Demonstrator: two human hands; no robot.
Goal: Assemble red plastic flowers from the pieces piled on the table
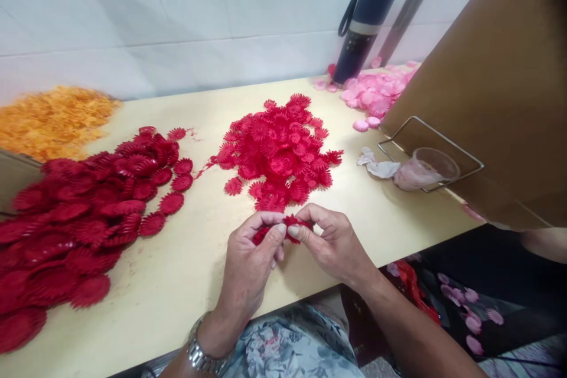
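At the front of the table, my left hand (pixel 248 266) and my right hand (pixel 339 242) meet, thumbs and fingers pinched. Between their fingertips is a red fringed flower piece (pixel 291 222). More red shows inside the left fingers, and I cannot tell whether it is the same piece. Just beyond the hands lies a heap of bright red fringed flower pieces (pixel 279 147). To the left spreads a larger pile of darker red flower discs (pixel 88 212), several of them stacked in overlapping rows.
Orange shreds (pixel 57 118) lie at the back left. Pink petal discs (pixel 378 91) lie back right beside a dark blue bottle (pixel 370 18). A cardboard box (pixel 491 88) stands on the right, with a wire frame (pixel 447 133), a clear cup (pixel 427 168) and crumpled tissue (pixel 376 163) near it.
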